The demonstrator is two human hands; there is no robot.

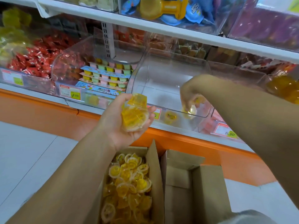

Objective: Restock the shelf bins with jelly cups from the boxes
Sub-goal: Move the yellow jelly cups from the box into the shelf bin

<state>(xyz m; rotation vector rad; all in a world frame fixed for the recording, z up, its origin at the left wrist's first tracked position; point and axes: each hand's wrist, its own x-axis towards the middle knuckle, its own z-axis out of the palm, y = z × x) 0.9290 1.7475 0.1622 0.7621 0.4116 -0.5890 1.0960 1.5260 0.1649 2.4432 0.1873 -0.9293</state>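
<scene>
Head view: which bin is being filled?

– The clear bin (pixel 145 81) in the middle of the lower shelf (pixel 178 129). One loose cup (pixel 170 117), yellow, lies on its floor close to the front wall.

– And the hands?

– The right hand (pixel 191 92) reaches down into that bin from above. Its fingers are curled round a jelly cup (pixel 189 111) low against the front wall. Blur hides whether the cup touches the floor. The left hand (pixel 113 122) is palm up in front of the shelf edge, with fingers and thumb cupped round a handful of jelly cups (pixel 135 115), yellow and loosely piled.

– Where is the stock?

– An open cardboard box (pixel 156 172) stands on the floor under the left forearm, heaped with yellow jelly cups (pixel 127 183), some lying on their sides. Just beside it on the right is a second box (pixel 208 191), also open. Only cardboard flaps show inside it.

– What about the neighbouring bins?

– The bin to the left of the clear one holds pastel multipacks (pixel 105 75) stacked in rows of yellow, green and pink. The one beyond that holds red wrapped sweets (pixel 37 57). At the far right, a bin holds orange-yellow jellies (pixel 283 89). On the shelf above, another clear bin holds blue packets (pixel 192 15) and a yellow dumbbell-shaped piece (pixel 161 8).
</scene>
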